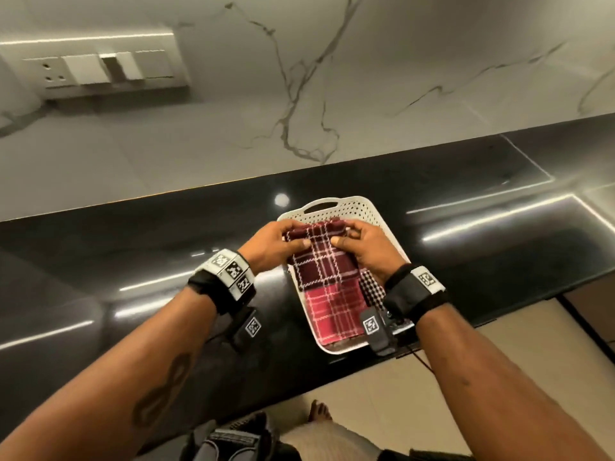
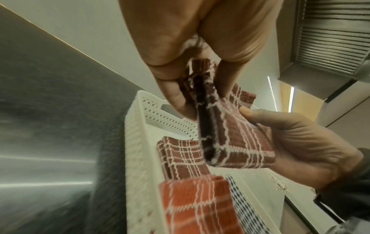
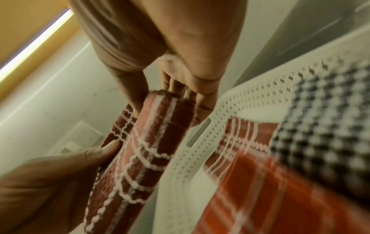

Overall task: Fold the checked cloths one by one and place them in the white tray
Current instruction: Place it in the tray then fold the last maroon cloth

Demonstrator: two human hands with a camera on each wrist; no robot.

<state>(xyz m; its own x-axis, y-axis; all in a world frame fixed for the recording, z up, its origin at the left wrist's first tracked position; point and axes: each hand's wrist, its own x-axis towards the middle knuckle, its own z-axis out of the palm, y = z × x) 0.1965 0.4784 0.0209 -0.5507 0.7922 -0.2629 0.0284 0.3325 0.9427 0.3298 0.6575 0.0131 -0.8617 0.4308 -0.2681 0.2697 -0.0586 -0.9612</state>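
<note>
A folded dark maroon checked cloth (image 1: 316, 237) hangs just above the far half of the white perforated tray (image 1: 352, 202). My left hand (image 1: 283, 242) pinches its left end and my right hand (image 1: 356, 241) pinches its right end, thumbs on top. In the left wrist view the held cloth (image 2: 236, 142) hovers over another folded maroon cloth (image 2: 184, 161) lying in the tray (image 2: 140, 158). A folded red checked cloth (image 1: 332, 314) fills the tray's near half. A black-and-white checked cloth (image 1: 371, 287) lies along the right side.
The tray stands on a glossy black counter (image 1: 133, 244) close to its near edge. Behind the counter rises a marble wall with a switch panel (image 1: 100, 69). Below the edge are the tiled floor (image 1: 382, 394) and a bare foot (image 1: 319, 410).
</note>
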